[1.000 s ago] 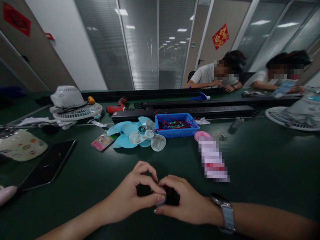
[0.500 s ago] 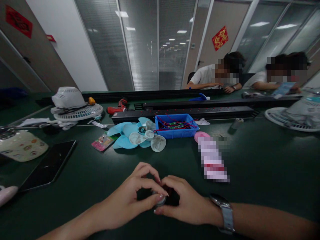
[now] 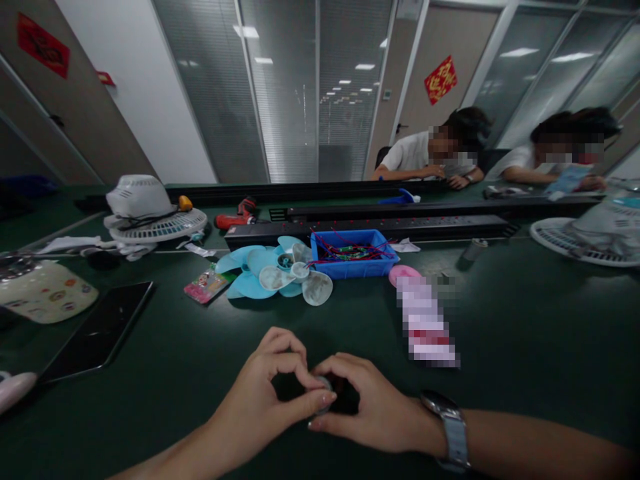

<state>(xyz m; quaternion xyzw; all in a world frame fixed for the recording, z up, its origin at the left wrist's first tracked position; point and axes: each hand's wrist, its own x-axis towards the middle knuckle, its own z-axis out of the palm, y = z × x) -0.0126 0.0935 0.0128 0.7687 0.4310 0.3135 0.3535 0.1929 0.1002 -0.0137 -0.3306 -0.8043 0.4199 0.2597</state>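
Note:
My left hand (image 3: 267,393) and my right hand (image 3: 370,403) meet low in the middle of the dark green table (image 3: 525,333). Both curl their fingers round a small dark part (image 3: 333,395) with a silvery round piece at the fingertips; most of it is hidden by the fingers. A watch (image 3: 447,427) sits on my right wrist. Beyond the hands lie light blue fan blades (image 3: 260,270) and a blue tray (image 3: 353,253) holding red wires.
A black phone (image 3: 97,330) and a stickered pad (image 3: 45,297) lie at left. White fan grilles (image 3: 155,223) (image 3: 585,237) sit far left and far right. A pink blurred packet (image 3: 425,317) lies right of centre. Black power strips (image 3: 370,227) cross the table; two people sit beyond.
My left fingers have curled in tighter over the small part. The view has dropped slightly; the hands stay in the same spot.

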